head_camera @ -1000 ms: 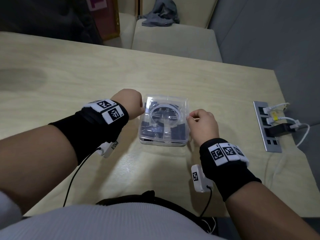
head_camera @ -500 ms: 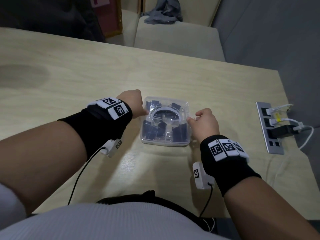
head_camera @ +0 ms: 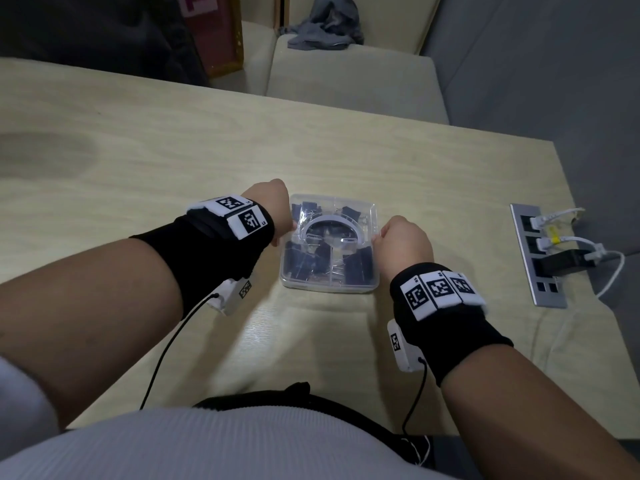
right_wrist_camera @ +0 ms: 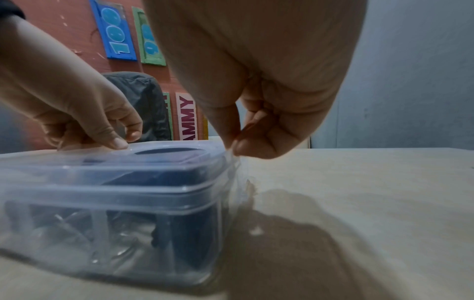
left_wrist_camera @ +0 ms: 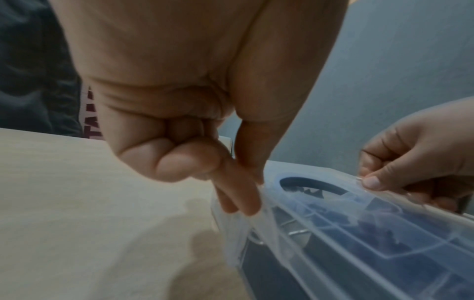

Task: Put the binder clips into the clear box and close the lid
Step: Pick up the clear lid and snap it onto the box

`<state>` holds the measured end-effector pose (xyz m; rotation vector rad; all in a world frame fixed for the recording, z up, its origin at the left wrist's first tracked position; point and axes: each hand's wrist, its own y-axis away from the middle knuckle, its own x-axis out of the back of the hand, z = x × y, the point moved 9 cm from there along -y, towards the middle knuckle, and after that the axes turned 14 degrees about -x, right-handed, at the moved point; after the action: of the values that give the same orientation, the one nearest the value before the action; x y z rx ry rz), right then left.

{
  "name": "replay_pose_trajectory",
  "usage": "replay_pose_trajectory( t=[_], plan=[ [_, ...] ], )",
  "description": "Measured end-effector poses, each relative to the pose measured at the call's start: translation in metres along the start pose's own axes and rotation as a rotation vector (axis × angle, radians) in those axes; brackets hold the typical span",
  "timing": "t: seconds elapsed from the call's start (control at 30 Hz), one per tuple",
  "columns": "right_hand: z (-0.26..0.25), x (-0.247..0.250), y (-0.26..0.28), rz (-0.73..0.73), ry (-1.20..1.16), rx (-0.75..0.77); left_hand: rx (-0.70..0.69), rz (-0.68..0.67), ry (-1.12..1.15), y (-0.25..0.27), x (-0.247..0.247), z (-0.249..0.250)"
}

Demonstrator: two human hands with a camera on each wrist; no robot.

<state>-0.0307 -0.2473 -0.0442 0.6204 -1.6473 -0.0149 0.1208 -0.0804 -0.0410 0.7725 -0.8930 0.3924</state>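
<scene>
The clear box (head_camera: 329, 288) sits on the table in front of me with its clear lid (head_camera: 356, 206) lying on top. Several black binder clips (head_camera: 360, 268) show through the plastic. My left hand (head_camera: 277, 216) is at the box's left side; its thumb and fingers (left_wrist_camera: 241, 194) pinch the clear side flap (left_wrist_camera: 231, 227) of the lid. My right hand (head_camera: 403, 242) is at the right side, where thumb and fingers (right_wrist_camera: 246, 148) pinch the flap (right_wrist_camera: 237, 168) there. In the right wrist view the lid (right_wrist_camera: 128, 162) sits level on the box (right_wrist_camera: 115, 223).
The pale wooden table (head_camera: 207, 150) carries a recessed power strip (head_camera: 535, 258) at the right edge, with white cables and a black adapter (head_camera: 568, 261) plugged in. Beyond the far edge is a beige sofa seat (head_camera: 346, 84) with grey cloth (head_camera: 325, 26).
Both hands have stayed at the box's sides, and their fingers have closed down onto the lid's side flaps. The box has kept its place on the table.
</scene>
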Motion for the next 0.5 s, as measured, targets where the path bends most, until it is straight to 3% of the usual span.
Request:
replay_pose_trajectory(
  t=[0.33,0.5],
  plan=[
    [-0.005,0.0009,0.0023,0.016,0.08,0.029,0.009,0.085,-0.023,-0.0047,0.001,-0.0004],
    [-0.0048,0.0007,0.0014,0.026,0.078,0.031,0.015,0.055,-0.048,-0.0055,-0.0013,-0.0023]
  ],
)
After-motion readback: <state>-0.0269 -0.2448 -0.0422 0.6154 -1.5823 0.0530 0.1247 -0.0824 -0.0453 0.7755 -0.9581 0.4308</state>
